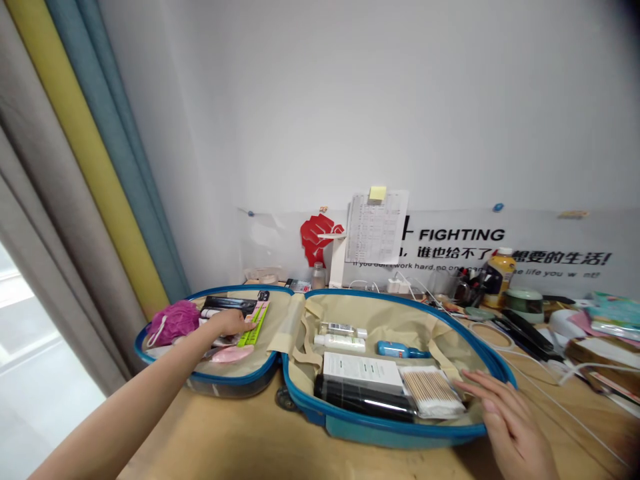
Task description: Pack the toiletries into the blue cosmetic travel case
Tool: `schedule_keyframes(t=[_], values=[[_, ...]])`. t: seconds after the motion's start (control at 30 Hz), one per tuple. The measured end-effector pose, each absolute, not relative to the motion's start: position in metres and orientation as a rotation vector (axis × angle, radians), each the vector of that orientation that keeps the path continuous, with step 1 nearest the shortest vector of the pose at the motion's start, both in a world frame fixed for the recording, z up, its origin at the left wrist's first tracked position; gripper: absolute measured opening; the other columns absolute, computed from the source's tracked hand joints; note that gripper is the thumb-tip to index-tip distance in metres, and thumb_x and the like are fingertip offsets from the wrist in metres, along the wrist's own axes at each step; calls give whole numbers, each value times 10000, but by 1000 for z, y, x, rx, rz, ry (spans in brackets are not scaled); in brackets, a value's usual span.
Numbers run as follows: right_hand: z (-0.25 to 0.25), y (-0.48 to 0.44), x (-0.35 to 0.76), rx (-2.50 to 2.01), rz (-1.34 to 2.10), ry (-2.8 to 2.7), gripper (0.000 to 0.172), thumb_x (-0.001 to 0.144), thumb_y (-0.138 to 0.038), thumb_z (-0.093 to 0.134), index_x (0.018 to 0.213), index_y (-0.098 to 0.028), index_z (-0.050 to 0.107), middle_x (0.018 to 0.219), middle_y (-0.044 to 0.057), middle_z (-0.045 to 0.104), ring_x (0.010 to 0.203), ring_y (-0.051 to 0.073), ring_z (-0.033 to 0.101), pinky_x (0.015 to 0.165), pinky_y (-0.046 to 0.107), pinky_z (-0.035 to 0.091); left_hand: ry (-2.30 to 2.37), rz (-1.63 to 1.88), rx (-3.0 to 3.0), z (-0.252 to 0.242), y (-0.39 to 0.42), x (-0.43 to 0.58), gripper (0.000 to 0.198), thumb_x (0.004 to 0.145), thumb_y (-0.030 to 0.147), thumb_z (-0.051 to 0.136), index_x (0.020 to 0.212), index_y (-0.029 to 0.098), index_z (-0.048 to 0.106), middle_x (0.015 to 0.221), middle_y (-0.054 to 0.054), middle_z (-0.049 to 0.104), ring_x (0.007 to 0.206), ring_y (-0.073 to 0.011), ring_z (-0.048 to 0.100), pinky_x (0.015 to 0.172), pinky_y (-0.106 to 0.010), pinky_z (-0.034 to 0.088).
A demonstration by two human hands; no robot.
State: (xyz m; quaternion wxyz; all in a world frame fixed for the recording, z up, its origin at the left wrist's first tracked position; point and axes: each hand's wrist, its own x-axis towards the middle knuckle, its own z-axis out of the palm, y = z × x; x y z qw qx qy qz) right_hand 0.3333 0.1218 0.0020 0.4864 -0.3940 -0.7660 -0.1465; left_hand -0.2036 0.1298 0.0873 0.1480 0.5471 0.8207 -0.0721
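A blue-rimmed suitcase (345, 432) lies spread on the table. My left hand (231, 324) reaches into its left half, fingers curled and fingertips at the edge of a flat green and pink packet (259, 325). Around it are a purple bath puff (176, 323), a black item (227, 305) and a pale pink piece (233, 354). My right hand (510, 417) is at the right rim with fingers stretched out, close to a pack of cotton swabs (433, 392). Beside the swabs are a black cylinder (365, 398), a white box (363, 371), a blue bottle (400, 350) and two small bottles (340, 343).
Right of the suitcase, cables, a black hair-straightener-like tool (527, 333), a green-lidded jar (524, 303) and a yellow bottle (499, 277) crowd the table (220, 433). A white lamp (337, 260) stands behind. Curtains (100, 167) hang at left.
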Motion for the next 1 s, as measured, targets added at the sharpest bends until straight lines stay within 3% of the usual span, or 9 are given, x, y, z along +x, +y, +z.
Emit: schedule_keyframes(t=[0.37, 0.6, 0.77, 1.0], values=[[-2, 122, 334, -958, -346, -1860, 341, 925, -322, 368, 946, -229, 696, 1017, 56, 696, 984, 237, 635, 830, 416, 482, 2422, -187, 1564, 89, 134, -183, 335, 903, 397, 557, 1131, 152, 576, 1107, -70, 617, 943, -188, 618, 812, -396, 532], [-3, 123, 334, -982, -326, -1853, 357, 926, -349, 363, 928, -231, 700, 1012, 60, 698, 982, 240, 636, 842, 421, 477, 2419, 51, 1843, 126, 131, -147, 341, 921, 426, 515, 1115, 151, 572, 1025, -55, 628, 866, -166, 620, 779, -376, 528], [1, 121, 332, -956, -363, -1851, 343, 928, -331, 364, 917, -232, 692, 985, 56, 703, 958, 237, 639, 815, 412, 478, 2098, 80, 2257, 139, 127, -73, 352, 910, 416, 536, 1151, 160, 559, 1064, -62, 623, 930, -184, 613, 837, -412, 513], [2, 121, 331, -948, -379, -1861, 322, 921, -304, 374, 920, -227, 687, 992, 55, 702, 961, 236, 641, 819, 415, 478, 1689, -201, 2453, 103, 129, 10, 344, 878, 393, 593, 1134, 165, 576, 1099, -68, 623, 978, -199, 609, 863, -428, 510]])
